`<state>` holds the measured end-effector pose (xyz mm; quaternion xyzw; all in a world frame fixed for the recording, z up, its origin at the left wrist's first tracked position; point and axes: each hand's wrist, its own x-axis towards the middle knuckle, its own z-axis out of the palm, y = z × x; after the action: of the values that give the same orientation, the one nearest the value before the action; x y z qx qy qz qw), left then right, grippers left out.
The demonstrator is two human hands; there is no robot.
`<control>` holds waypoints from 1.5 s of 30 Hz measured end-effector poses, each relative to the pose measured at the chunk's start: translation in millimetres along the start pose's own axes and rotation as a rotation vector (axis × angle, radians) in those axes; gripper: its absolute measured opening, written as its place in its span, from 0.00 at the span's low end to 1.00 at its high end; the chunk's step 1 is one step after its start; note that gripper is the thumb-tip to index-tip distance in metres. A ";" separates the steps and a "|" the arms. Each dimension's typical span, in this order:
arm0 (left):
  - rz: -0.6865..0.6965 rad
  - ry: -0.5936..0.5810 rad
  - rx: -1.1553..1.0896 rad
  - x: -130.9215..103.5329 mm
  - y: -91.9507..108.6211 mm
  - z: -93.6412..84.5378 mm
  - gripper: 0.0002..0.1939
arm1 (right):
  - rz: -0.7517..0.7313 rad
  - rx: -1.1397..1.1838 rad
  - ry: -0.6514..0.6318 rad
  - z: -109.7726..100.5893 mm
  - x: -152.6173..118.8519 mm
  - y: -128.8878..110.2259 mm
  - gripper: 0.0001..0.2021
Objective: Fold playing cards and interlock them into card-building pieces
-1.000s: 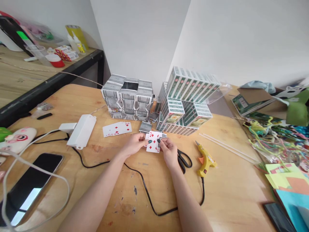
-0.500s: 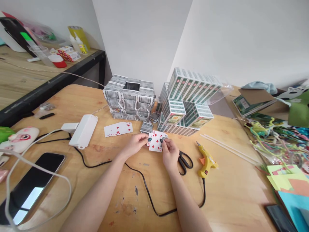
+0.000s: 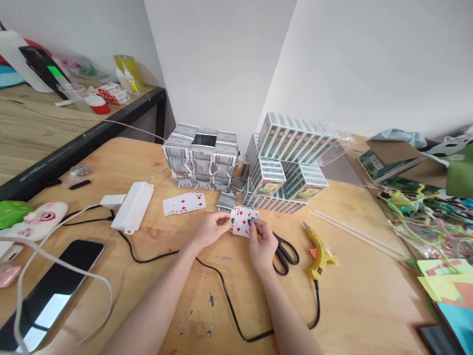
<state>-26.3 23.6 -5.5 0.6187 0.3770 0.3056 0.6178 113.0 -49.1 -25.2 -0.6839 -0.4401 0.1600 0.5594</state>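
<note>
A few overlapping playing cards (image 3: 241, 223), a five of diamonds on top, are held between both hands near the middle of the table. My left hand (image 3: 214, 228) pinches their left edge, and my right hand (image 3: 263, 239) grips the right side. Just behind them lies a small grey-patterned card piece (image 3: 226, 201). To the left, a fanned row of red diamond cards (image 3: 184, 203) rests face up. A hollow structure of grey-patterned folded cards (image 3: 201, 160) stands behind. Black scissors (image 3: 286, 254) lie beside my right hand.
Stacked green-and-white card boxes (image 3: 291, 143) stand behind to the right. A yellow glue gun (image 3: 321, 256), its black cord and white sticks (image 3: 354, 233) lie right. A white power strip (image 3: 133, 207), phone (image 3: 55, 291) and cables are left; colourful yarn (image 3: 428, 222) is at far right.
The camera view has shifted slightly, so everything appears a little lower. Both hands still hold the cards, and my left fingertips are now more hidden at the cards' left edge.
</note>
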 end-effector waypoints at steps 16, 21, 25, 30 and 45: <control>0.212 0.208 0.535 -7.4 2.6 11.1 0.09 | -0.163 -0.382 -0.034 11.8 -18.9 -13.9 0.14; 0.272 0.285 0.688 -12.6 2.0 22.2 0.12 | -0.261 -0.493 -0.033 22.0 -32.9 -18.3 0.17; 0.263 0.323 0.545 -10.9 -1.4 19.6 0.13 | -0.178 -0.390 -0.026 19.9 -28.3 -20.1 0.15; 0.223 0.328 0.407 -7.0 -0.8 10.3 0.14 | -0.141 -0.245 -0.080 14.4 -13.6 -17.0 0.13; 0.265 0.410 0.541 -6.0 -11.1 12.8 0.16 | -0.293 -0.333 -0.112 18.7 -19.8 -12.5 0.14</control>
<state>-19.7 11.2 -16.6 0.7291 0.4767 0.3899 0.2985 83.3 -53.0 -25.4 -0.6856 -0.5855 0.0397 0.4308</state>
